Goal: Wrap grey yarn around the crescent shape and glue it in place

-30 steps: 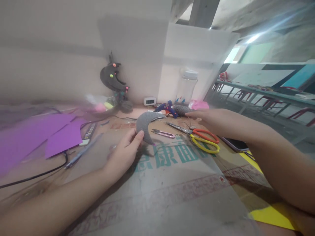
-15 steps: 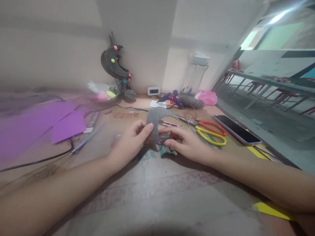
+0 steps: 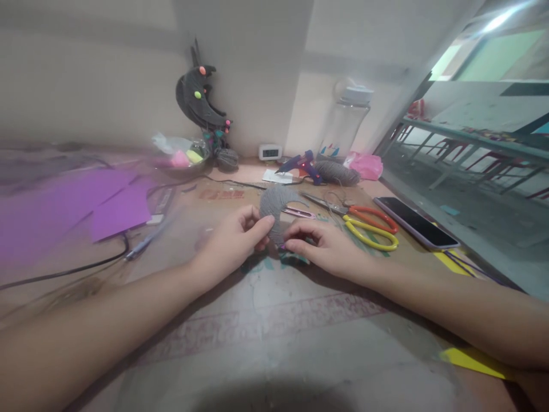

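A grey yarn-wrapped crescent [image 3: 275,206] stands on edge at the middle of the table. My left hand [image 3: 234,243] pinches its lower left side with thumb and fingers. My right hand [image 3: 328,249] pinches the lower tip from the right, fingers closed on it. A bit of purple shows at that tip. Just behind lie small pink thread snips [image 3: 300,213] and scissors with orange and yellow handles [image 3: 364,226].
Purple sheets [image 3: 115,209] and a black cable [image 3: 68,274] lie at left. A blue glue gun [image 3: 300,166], grey yarn ball [image 3: 341,173], clear bottle [image 3: 345,123], small clock [image 3: 269,151] and dark crescent ornament [image 3: 197,100] stand at the back. A phone [image 3: 414,223] lies right.
My right hand came back from the grey yarn at the rear to the crescent's lower tip and closed on it. My left hand kept its hold.
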`<action>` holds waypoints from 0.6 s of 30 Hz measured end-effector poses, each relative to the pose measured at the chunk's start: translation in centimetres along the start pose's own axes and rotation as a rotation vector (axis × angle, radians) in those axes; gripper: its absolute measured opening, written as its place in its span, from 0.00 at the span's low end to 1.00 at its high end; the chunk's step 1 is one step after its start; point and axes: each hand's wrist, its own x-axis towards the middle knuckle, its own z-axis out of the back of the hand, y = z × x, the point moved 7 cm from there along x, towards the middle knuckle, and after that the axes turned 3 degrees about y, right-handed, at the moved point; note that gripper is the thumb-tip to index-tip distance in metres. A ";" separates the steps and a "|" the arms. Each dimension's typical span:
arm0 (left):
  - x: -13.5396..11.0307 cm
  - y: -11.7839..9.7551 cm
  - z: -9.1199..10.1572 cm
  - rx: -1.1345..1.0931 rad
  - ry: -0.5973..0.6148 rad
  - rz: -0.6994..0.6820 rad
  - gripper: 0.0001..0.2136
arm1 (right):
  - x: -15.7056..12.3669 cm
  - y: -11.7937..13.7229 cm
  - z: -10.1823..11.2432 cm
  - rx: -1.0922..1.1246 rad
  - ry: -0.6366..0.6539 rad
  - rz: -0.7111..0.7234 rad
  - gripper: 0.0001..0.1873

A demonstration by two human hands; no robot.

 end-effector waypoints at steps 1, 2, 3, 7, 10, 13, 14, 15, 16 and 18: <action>0.0 0.1 0.0 0.003 0.005 0.003 0.13 | 0.0 0.1 0.0 -0.018 0.012 0.012 0.07; 0.0 0.1 -0.1 0.006 0.009 0.006 0.13 | 0.1 0.2 -0.1 -0.031 0.023 0.020 0.07; 0.0 0.2 -0.1 0.008 0.012 0.008 0.13 | 0.1 0.2 -0.1 -0.040 0.033 0.023 0.07; 0.2 0.5 -0.3 -0.004 0.048 0.015 0.13 | 0.2 0.1 -0.1 0.007 0.037 -0.001 0.08; 0.3 0.5 -0.6 -0.001 0.085 0.003 0.14 | 0.4 -0.2 -0.1 0.119 0.033 -0.048 0.09; 0.4 0.5 -0.9 0.028 0.119 -0.032 0.14 | 0.5 -0.8 -0.6 0.260 0.062 -0.141 0.10; 0.3 0.4 -1.0 0.006 0.120 -0.052 0.12 | 0.5 -1.0 -0.7 0.304 0.065 -0.169 0.11; 0.3 0.4 -1.0 -0.036 0.117 -0.071 0.10 | 0.4 -1.2 -0.8 0.341 0.062 -0.189 0.11; 0.2 0.3 -1.0 -0.087 0.108 -0.095 0.12 | 0.4 -1.3 -0.9 0.373 0.055 -0.201 0.12; -0.1 -0.1 -1.1 -0.136 0.108 -0.158 0.23 | 0.3 -1.5 -0.8 0.433 0.028 -0.203 0.13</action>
